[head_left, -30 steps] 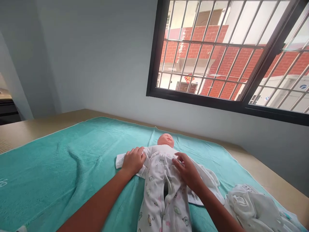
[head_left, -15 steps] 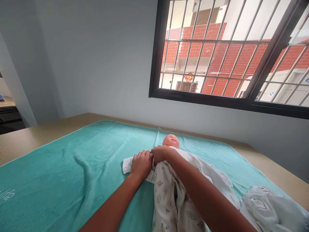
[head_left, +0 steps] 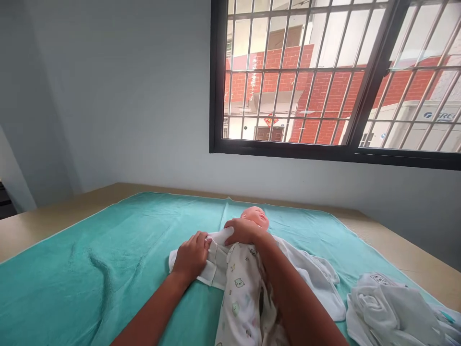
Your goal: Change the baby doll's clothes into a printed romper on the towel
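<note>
"Teal towel (head_left: 137, 226); where's the doll (head_left: 252, 212)?"

"On it, at six o'clock in view, head (head_left: 256, 216) towards twelve, trousers (head_left: 239, 288) towards six."

"And the hands?"

"Right hand (head_left: 245, 231): fingers clamped on a white sleeve (head_left: 220, 235), eight o'clock from the head. Left hand (head_left: 190, 254): fingers together over the shirt (head_left: 216, 269); whether gripping, I can't tell."

"Otherwise?"

"Clothes pile (head_left: 392, 307), four o'clock."

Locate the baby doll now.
In the head view, the baby doll lies low, slightly right of centre on the teal blanket, head just beyond the right hand.
</note>
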`<state>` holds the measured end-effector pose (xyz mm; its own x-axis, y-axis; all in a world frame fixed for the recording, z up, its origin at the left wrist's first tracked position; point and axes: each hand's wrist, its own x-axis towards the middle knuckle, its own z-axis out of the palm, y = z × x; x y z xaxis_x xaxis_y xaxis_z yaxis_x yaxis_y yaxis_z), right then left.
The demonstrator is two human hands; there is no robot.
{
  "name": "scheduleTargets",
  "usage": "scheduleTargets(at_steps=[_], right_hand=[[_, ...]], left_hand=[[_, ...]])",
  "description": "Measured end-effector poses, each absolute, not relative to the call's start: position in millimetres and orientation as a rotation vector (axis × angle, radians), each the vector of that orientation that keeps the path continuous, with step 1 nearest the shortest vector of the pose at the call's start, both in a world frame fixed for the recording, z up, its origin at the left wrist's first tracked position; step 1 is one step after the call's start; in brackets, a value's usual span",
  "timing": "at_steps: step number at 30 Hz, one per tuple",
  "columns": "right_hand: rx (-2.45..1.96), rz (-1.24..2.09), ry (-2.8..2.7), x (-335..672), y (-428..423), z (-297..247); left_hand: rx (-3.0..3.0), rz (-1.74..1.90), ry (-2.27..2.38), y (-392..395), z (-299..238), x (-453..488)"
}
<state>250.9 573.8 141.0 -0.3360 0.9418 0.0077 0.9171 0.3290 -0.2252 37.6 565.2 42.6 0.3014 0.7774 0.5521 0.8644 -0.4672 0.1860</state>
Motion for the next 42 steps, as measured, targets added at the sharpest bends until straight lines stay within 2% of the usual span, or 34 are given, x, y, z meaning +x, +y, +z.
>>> scheduleTargets(at_steps=[10,12,16,19,21,26,29,34,37,42], right_hand=[[-1.789,0.302,-2.080,327,542,172],[-1.738,0.255,-2.132,319,541,166],[-1.646,0.193,-2.272,277,546,144],[-1.628,0.166,-2.345,252,549,130],[-1.595,0.159,-2.373,247,548,127],[-1.525,0.107,-2.325,262,528,127],[-1.441,0.100,-2.273,280,501,119],[-1.329,0.066,-1.970,342,455,75],[-1.608,-0.056,-1.769,384,445,47],[-1.921,-0.031,-1.626,416,452,34]], left_hand=[[-2.342,-1.153,-1.792,576,30,32],[-2.423,-1.449,-1.839,582,31,30],[-2.285,-2.363,-2.061,593,35,15],[-2.214,-2.543,-2.091,598,37,5],[-2.330,-2.433,-2.092,598,35,6],[-2.780,-1.786,-1.933,595,26,25],[-2.883,-1.534,-1.822,596,22,30],[-2.821,-1.318,-1.803,600,19,24],[-2.656,-1.272,-1.633,592,26,28],[-2.674,-1.255,-1.151,549,72,91]])
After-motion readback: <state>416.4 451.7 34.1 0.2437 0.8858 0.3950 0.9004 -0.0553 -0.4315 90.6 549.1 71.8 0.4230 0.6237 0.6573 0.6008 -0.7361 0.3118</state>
